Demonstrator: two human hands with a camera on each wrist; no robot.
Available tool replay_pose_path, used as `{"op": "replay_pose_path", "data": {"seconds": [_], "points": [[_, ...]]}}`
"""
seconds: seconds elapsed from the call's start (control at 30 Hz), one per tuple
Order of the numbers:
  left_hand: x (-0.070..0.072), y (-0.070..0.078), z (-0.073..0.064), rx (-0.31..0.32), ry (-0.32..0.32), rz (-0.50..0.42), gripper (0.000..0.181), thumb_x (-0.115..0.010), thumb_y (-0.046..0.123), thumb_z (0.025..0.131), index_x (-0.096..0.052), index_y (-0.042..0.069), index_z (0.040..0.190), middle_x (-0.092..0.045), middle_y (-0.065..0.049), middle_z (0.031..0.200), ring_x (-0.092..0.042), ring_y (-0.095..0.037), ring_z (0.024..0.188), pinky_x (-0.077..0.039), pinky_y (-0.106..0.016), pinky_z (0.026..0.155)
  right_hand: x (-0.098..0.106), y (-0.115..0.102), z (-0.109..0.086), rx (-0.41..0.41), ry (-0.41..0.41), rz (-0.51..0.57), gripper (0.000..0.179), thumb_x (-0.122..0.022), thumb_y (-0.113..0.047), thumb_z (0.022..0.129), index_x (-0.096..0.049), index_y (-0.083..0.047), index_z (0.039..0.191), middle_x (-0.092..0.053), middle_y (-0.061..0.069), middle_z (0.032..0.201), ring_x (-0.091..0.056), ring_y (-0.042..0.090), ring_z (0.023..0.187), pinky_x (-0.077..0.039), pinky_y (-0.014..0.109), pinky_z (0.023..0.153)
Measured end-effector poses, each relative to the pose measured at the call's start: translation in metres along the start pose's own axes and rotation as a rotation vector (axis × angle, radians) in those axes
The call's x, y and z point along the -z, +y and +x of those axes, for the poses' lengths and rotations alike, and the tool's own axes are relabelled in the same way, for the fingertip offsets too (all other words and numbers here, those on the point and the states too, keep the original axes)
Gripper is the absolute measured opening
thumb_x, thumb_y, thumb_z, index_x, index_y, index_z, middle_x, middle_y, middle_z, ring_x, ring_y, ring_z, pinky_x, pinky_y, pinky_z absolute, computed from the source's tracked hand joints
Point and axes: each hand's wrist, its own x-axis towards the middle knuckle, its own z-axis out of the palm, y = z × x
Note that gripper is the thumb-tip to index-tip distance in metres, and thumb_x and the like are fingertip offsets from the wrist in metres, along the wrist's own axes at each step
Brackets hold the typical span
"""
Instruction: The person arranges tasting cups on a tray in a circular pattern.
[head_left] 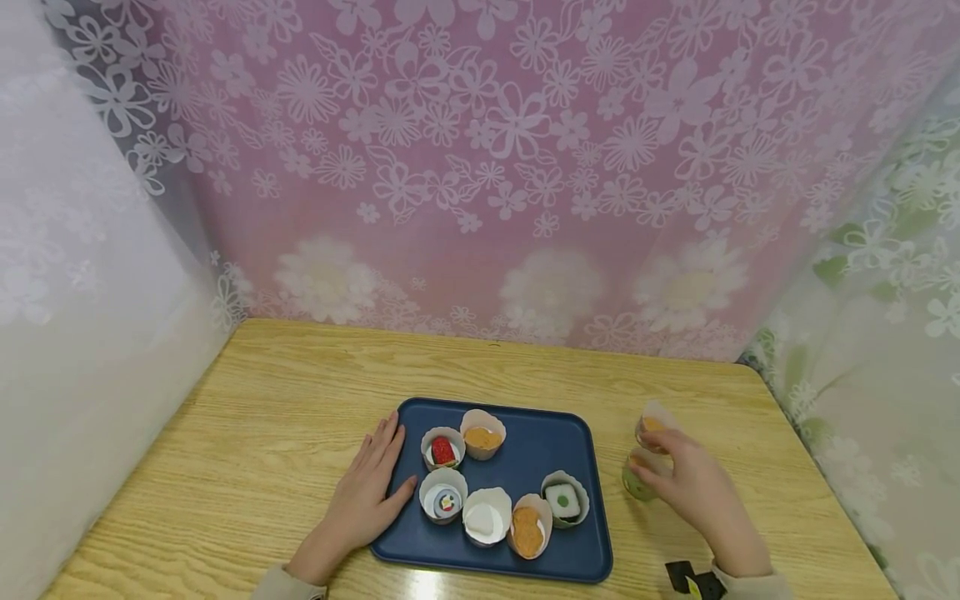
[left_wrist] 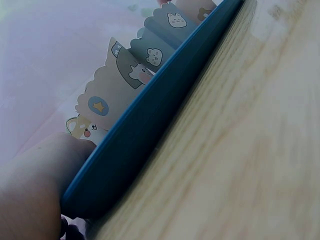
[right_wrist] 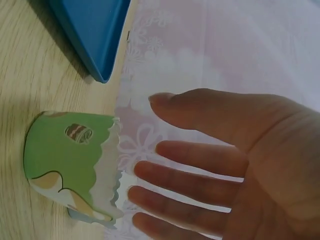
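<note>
My left hand (head_left: 363, 492) rests against the left edge of a blue tray (head_left: 525, 429), its fingers straight and the thumb over the rim. In the left wrist view the thumb touches the tray rim beside the cups. To the right of the tray, my right hand (head_left: 693, 483) hovers over a green paper cup (right_wrist: 70, 155) standing on the table. Its fingers are extended, apart from the cup in the right wrist view. Another paper cup (head_left: 656, 412) with orange contents stands just behind, partly hidden by the hand.
On the tray stand several paper cups: one with a red piece (head_left: 442, 451), orange ones (head_left: 482, 437) (head_left: 528, 532), a blue-and-white roll (head_left: 447, 501), a white piece (head_left: 486, 518) and a white block with a green dot (head_left: 562, 501). A flowered curtain (head_left: 480, 167) borders the wooden table (head_left: 300, 375).
</note>
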Motion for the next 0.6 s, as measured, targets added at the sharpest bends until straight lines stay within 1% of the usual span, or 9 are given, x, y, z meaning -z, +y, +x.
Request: {"op": "replay_pose_path", "data": {"seconds": [0.2,0.33,0.5,0.6], "points": [[0.0009,0.0011,0.0006,0.005,-0.004,-0.005,0.073,-0.065,0.030,0.095,-0.034,-0.005,0.151,-0.018,-0.015,0.164,-0.019,-0.034,0.149,-0.018,-0.050,0.120,0.0009,0.0057,0.0011,-0.038,-0.065,-0.008,0.042,-0.079,-0.021,0.085,-0.068,0.005,0.116,-0.068,0.022,0.112,-0.065,0.039,0.095,-0.055,0.052,0.074],[0.0019,0.0022,0.0006,0.006,-0.005,-0.011,0.072,-0.065,0.029,0.095,-0.034,-0.005,0.151,-0.018,-0.016,0.163,-0.019,-0.034,0.149,-0.019,-0.051,0.119,-0.0001,0.0084,0.0021,-0.043,-0.081,-0.003,0.042,-0.080,-0.019,0.084,-0.068,0.006,0.115,-0.068,0.022,0.110,-0.065,0.036,0.091,-0.056,0.050,0.071],[0.0025,0.0029,0.0004,0.009,-0.007,-0.016,0.072,-0.065,0.029,0.095,-0.034,-0.005,0.151,-0.018,-0.016,0.163,-0.019,-0.034,0.149,-0.017,-0.049,0.120,-0.0030,0.0095,0.0024,-0.058,-0.086,0.011,0.046,-0.082,-0.016,0.079,-0.067,0.006,0.116,-0.067,0.019,0.108,-0.066,0.035,0.091,-0.056,0.049,0.071],[0.0025,0.0029,0.0002,0.010,-0.009,-0.017,0.072,-0.064,0.029,0.095,-0.034,-0.005,0.151,-0.018,-0.016,0.164,-0.018,-0.034,0.149,-0.015,-0.046,0.121,-0.0058,0.0105,0.0035,-0.077,-0.103,0.003,0.053,-0.086,-0.017,0.075,-0.066,0.007,0.118,-0.065,0.015,0.105,-0.063,0.032,0.088,-0.055,0.046,0.068]]}}
